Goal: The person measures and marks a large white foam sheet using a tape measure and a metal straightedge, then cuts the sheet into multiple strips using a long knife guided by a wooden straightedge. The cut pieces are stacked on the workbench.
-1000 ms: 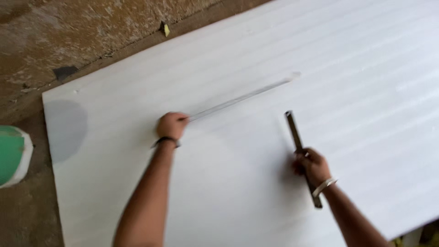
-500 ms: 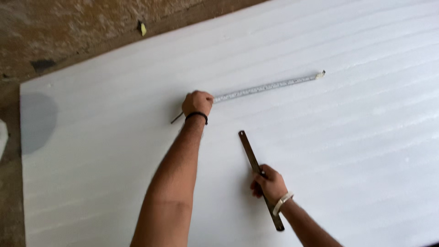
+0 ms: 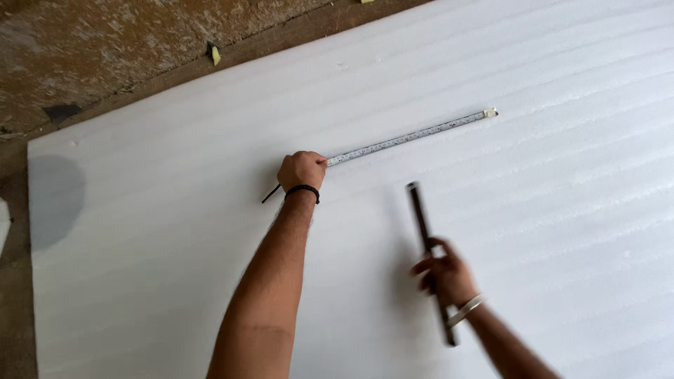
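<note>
A large white foam sheet (image 3: 175,231) covers most of the floor. My left hand (image 3: 302,169) is closed around a tape measure case, and its silver tape (image 3: 411,138) runs out flat across the sheet up and to the right, ending in a small hook. A dark cord hangs from the case by my wrist. My right hand (image 3: 444,274) grips a long dark metal bar (image 3: 421,217) near its middle, held over the sheet and pointing away from me. A black band is on my left wrist, a silver bangle on my right.
Bare brown concrete floor (image 3: 105,56) lies beyond the sheet's far and left edges. A small yellow scrap (image 3: 215,55) sits by the far edge. A round grey shadow patch (image 3: 55,200) marks the sheet's left side.
The view shifted, so the green container at the left has left the frame. My left hand keeps the tape stretched. My right hand has lifted and swung the dark bar, which is blurred.
</note>
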